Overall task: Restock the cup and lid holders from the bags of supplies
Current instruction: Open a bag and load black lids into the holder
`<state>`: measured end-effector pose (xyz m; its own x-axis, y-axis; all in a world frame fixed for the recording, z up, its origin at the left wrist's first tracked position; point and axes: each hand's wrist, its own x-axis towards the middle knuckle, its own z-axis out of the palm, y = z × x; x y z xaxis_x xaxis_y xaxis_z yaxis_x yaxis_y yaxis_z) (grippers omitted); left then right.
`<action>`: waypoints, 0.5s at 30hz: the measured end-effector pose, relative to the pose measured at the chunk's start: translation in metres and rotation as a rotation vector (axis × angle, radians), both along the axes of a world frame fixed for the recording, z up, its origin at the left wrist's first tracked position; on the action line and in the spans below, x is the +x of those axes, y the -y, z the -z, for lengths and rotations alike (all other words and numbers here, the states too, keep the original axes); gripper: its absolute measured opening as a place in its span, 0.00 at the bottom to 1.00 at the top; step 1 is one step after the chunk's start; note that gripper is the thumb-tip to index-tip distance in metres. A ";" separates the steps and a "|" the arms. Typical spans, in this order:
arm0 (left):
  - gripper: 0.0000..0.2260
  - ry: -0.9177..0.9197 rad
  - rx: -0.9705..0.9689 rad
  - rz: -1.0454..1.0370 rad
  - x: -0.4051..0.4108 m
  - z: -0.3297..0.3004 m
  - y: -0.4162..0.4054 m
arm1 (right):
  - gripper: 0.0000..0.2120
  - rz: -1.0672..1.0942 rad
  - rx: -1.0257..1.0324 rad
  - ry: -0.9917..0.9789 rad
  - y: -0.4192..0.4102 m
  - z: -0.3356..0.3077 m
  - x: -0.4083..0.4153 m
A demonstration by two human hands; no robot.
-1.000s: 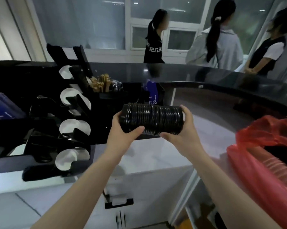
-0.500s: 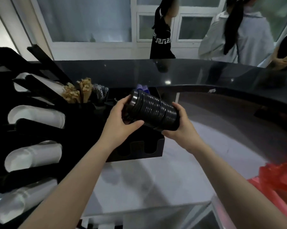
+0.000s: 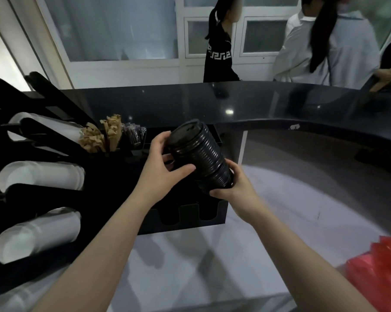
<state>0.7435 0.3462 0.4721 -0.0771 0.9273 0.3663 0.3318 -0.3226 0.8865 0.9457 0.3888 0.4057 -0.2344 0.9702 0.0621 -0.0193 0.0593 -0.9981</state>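
We grip one tilted stack of lids: left hand up top, right hand underneath. Three rows of cups lie left of our hands.

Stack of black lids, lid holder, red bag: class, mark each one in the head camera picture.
stack of black lids [image 3: 201, 161], head view, ribbed side of the stack.
lid holder [image 3: 221, 213], head view, front wall by its notches.
red bag [image 3: 376, 271], head view, crumpled upper side.

A ribbed stack of black lids tilts top-end up-left above the black lid holder; white cups lie sideways in the cup rack.
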 end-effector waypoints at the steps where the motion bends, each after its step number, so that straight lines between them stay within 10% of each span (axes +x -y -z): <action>1: 0.32 0.042 0.003 -0.003 0.000 0.002 -0.001 | 0.40 -0.002 -0.015 -0.021 0.000 0.001 -0.001; 15: 0.26 -0.078 0.085 0.046 -0.003 0.001 0.001 | 0.39 0.038 0.003 0.017 0.011 0.007 0.002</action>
<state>0.7409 0.3454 0.4709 -0.0035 0.8945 0.4471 0.3817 -0.4120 0.8273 0.9474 0.3776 0.3985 -0.1986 0.9782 0.0614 -0.0004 0.0626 -0.9980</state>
